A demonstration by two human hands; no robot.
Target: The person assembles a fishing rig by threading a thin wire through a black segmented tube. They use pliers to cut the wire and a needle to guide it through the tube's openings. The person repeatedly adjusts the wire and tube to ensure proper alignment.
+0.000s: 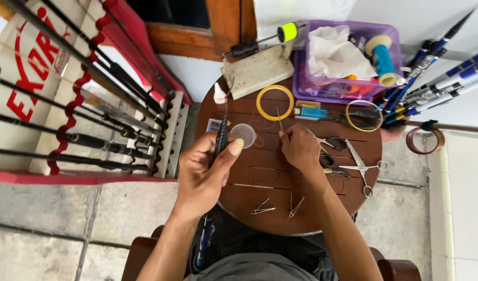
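Round and dark, the wooden table (259,208) sits over a tiled floor, crowded with tools. At its left edge the left hand (205,174) wraps closed around a slim black rod (220,139), thumb pressed along it. The right hand (300,148) pinches a thin needle-like pin (279,120) near a small clear cup (244,135). Steadying the rod against the table edge would, I think, help the fine work. Scissors (361,169) and a yellow tape ring (275,102) lie close by.

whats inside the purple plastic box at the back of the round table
In the purple box lie crumpled white paper and a blue thread spool, with orange bits at the bottom. Whatever sits under the paper is covered.
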